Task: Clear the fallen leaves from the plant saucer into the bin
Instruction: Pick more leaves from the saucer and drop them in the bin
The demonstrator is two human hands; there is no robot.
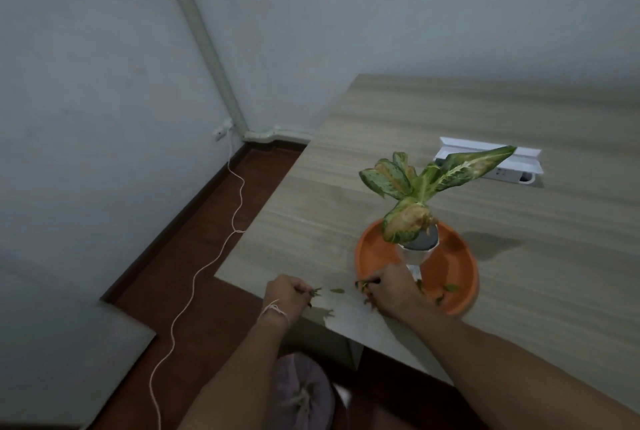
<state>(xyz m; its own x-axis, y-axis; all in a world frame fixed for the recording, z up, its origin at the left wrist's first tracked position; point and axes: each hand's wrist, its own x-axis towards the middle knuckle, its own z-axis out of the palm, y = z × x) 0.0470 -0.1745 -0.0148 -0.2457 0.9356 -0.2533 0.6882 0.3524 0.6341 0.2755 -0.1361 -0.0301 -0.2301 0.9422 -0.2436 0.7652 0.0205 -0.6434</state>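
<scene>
Round orange plant saucer (446, 263) near the worktop's front corner, a pale pot with a variegated plant (420, 184) standing in it, small green fallen leaves (446, 291) scattered along its near rim, more leaves (337, 290) lying just outside it, lined bin (303, 391) on the floor below the edge.

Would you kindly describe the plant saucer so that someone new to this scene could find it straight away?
Start from the wooden table that fills the right of the view and go to its near corner. The saucer sits there, under the small potted plant, with the right hand at its rim. It is the only orange thing, round and shallow, with leaf scraps in it.
</scene>
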